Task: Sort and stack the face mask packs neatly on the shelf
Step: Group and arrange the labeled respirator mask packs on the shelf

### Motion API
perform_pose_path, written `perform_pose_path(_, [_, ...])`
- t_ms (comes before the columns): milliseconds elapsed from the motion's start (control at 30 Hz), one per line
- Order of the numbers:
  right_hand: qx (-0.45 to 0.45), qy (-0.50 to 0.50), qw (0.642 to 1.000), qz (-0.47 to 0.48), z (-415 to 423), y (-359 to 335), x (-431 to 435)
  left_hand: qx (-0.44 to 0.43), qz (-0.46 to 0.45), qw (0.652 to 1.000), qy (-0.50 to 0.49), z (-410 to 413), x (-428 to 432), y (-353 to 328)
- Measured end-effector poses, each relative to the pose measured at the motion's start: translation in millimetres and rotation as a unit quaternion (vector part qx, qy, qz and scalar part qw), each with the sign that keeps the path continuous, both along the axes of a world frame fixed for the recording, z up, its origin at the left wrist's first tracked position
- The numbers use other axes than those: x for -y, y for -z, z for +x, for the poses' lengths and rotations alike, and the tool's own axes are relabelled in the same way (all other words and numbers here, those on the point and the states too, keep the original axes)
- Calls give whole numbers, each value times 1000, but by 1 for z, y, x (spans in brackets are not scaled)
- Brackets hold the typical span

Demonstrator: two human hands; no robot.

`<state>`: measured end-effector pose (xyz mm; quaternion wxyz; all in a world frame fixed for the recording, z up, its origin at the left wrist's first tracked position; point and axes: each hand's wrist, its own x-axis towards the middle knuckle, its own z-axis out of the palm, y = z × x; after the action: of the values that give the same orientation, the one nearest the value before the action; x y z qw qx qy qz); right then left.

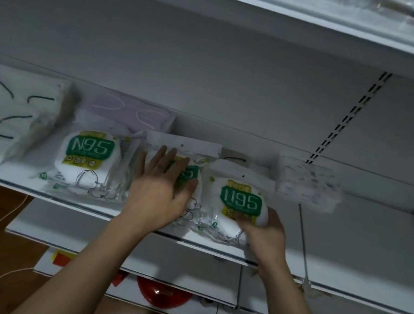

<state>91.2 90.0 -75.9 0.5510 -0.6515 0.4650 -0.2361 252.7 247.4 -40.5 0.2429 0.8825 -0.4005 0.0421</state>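
White-mask packs: three clear plastic pouches of white cup masks lie side by side at the front of the white metal shelf (365, 238): left pack (88, 161), middle pack (191, 175), right pack (240, 203).
Writing: green labels on the left and right packs read "N95" over a yellow strip. Your hand hides part of the middle label, and the small print is blurred.
Left hand (159, 190): your straight fingers lie flat on the middle pack.
Right hand (262, 229): your fingers and thumb curl round the right pack's lower edge.
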Motion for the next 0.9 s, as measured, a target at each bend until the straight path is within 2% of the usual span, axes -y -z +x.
perform_pose_path(200, [15, 96, 995, -39, -25, -21, 4, 20, -138, 990, -20, 2, -20, 3])
perform_pose_path(300, [105, 152, 983, -19, -30, -52, 6, 18, -179, 983, -42, -4, -29, 0])
perform_pose_path(333, [154, 157, 976, 8, -27, -65, 4, -10, -203, 978, -52, -6, -31, -5])
perform_pose_path(400, [226, 129, 964, 51, -13, -87, -6, -129, -261, 955, -60, -13, -33, -19])
perform_pose_path(467, [238, 66, 967, 54, 13, -99, -29, -284, -325, 902, -17, -18, -32, -34])
perform_pose_path(533, [227, -4, 973, 36, 42, -104, -58, -379, -370, 848, -3, -17, -32, -41])
perform_pose_path(633, [171, -109, 979, -9, 71, -104, -87, -417, -457, 781, -83, 3, -44, -47])
perform_pose_path(700, [123, -85, 985, -81, 70, -96, -81, -429, -524, 724, -136, 30, -67, -48])
perform_pose_path(733, [83, -47, 986, -137, 61, -86, -70, -430, -538, 707, -161, 45, -80, -50])
perform_pose_path(767, [15, -16, 980, -199, 49, -72, -57, -430, -540, 701, -181, 57, -94, -51])
perform_pose_path(833, [-184, -11, 944, -272, 22, -37, -33, -417, -523, 712, -214, 80, -118, -46])
perform_pose_path(867, [-267, -20, 923, -277, 10, -20, -27, -399, -500, 731, -238, 87, -125, -42])
perform_pose_path(900, [-318, -26, 908, -273, 1, -6, -23, -372, -457, 765, -262, 94, -129, -38])
